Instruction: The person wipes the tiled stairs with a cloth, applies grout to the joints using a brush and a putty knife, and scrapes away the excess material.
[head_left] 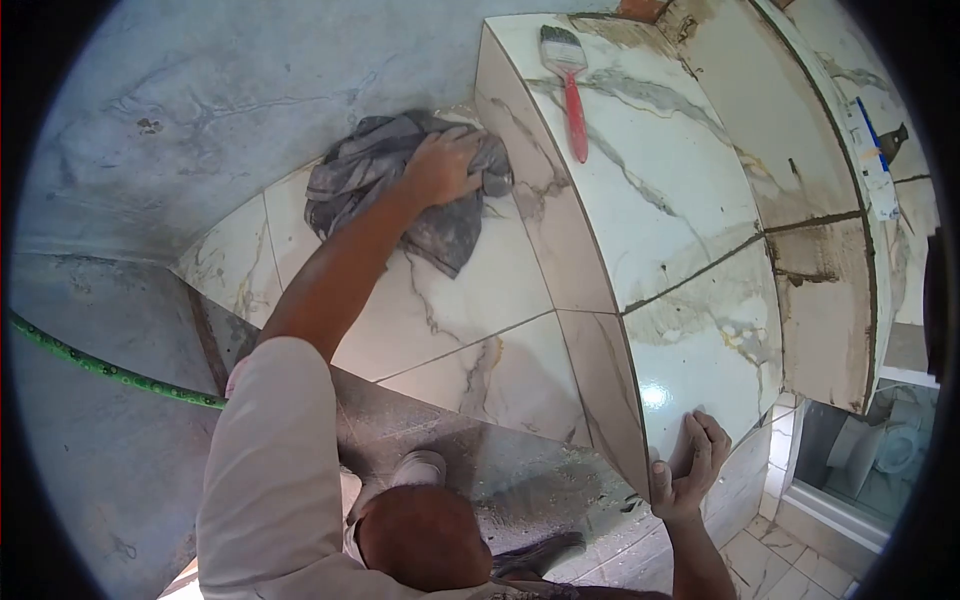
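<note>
My left hand (442, 168) presses down on a crumpled dark grey cloth (365, 170), its fingers bent into the fabric. The cloth lies on a white marble-look tiled step (470, 265), close to the wall and the riser. My right hand (690, 465) rests at the front corner of the higher tiled step (690, 200), thumb at the edge and bent fingers on the top, apart from the thumb. No tool shows in it. A paintbrush (570, 90) with a red handle and dark bristles lies near the back of that higher step.
A grey plastered wall (250, 80) borders the steps. A green hose (110, 365) runs along the left. More steps (825, 290) with mortar smears rise at the right. A dusty floor (530, 490) and a shoe (420, 468) are below; a doorway with a toilet (890, 445) is lower right.
</note>
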